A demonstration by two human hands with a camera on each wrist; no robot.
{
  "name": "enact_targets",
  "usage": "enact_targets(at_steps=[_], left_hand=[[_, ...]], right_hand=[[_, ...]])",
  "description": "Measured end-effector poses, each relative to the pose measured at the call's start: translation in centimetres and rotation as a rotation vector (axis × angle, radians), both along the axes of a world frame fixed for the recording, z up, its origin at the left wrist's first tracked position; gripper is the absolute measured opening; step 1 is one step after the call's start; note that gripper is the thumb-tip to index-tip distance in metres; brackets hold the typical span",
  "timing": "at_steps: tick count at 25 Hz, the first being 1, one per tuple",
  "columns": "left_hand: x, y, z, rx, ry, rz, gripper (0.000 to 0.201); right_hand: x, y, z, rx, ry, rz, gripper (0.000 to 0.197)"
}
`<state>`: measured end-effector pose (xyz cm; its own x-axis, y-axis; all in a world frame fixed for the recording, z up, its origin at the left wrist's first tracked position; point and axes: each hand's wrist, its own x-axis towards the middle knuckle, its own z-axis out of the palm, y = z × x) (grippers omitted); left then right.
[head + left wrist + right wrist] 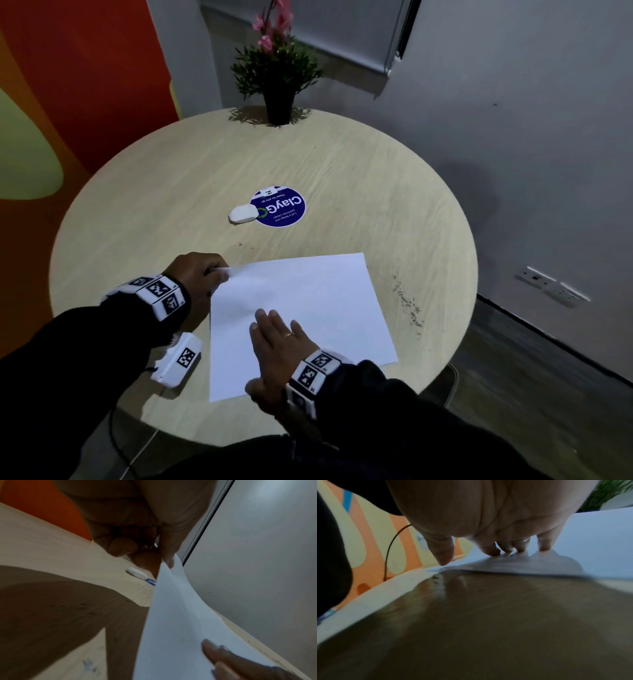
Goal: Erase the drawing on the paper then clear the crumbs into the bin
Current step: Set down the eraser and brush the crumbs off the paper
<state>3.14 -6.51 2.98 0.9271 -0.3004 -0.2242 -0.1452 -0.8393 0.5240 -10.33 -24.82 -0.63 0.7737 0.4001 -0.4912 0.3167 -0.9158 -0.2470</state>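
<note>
Pinched the far left corner of the white rectangular sheet of paper with the left hand, thumb and curled fingers closed on the edge. Seen from the left wrist view as the same corner lifted off the round pale wooden table, with the sheet curving up to the fingertips. Kept most of the sheet flat on the table near the front edge. Lay flat on the near part of the paper with the right hand, fingers straight and slightly spread, thumb out to the side at the near edge. Showed in the right wrist view the fingertips touching the paper and gripping nothing. Wore a thin ring on one finger of that hand.

Looked blank on the upper face of the sheet, with no drawing to make out. Lay scattered as dark eraser crumbs on the bare table just beside the right edge of the paper, with a few more specks beyond its far edge. Rested farther out, well apart from the paper, as a white oval eraser, its end overlapping the round blue sticker at the table centre. Stood at the far rim as a small potted plant with pink flowers. Could not find the bin in any view.
</note>
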Motion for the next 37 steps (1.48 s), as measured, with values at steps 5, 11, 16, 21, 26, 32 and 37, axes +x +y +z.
enact_targets(at_steps=[5, 11, 16, 21, 26, 32, 37], left_hand=[[-0.6, 1.1, 0.8, -0.088, -0.043, 0.028, 0.022], [-1.4, 1.3, 3.6, -0.240, -0.168, 0.019, 0.019], [-1.8, 1.5, 5.2, -0.348, -0.245, 0.005, 0.016], [-2.0, 1.8, 6.0, -0.401, -0.258, -0.005, 0.015], [-1.8, 2.3, 5.7, -0.351, -0.265, 0.017, 0.023], [-1.9, 2.7, 5.7, -0.376, -0.214, 0.064, 0.013], [-1.2, 2.2, 5.5, -0.456, -0.192, 0.212, 0.009]], right_hand=[[-1.5, -6.8, 0.0, -0.062, 0.054, -0.504, 0.097], [-3.4, -10.4, 2.9, -0.077, 0.006, -0.682, 0.095], [-5.5, -6.8, 2.0, -0.021, 0.078, -0.438, 0.090], [-4.9, -8.2, 2.3, -0.148, 0.009, -0.521, 0.090], [-3.5, -9.4, 2.2, -0.127, 0.058, -0.608, 0.093], [3.7, -15.0, 7.3, 0.357, -0.227, -0.935, 0.056], [7.7, -16.1, 6.8, 0.552, -0.093, -0.978, 0.023]])
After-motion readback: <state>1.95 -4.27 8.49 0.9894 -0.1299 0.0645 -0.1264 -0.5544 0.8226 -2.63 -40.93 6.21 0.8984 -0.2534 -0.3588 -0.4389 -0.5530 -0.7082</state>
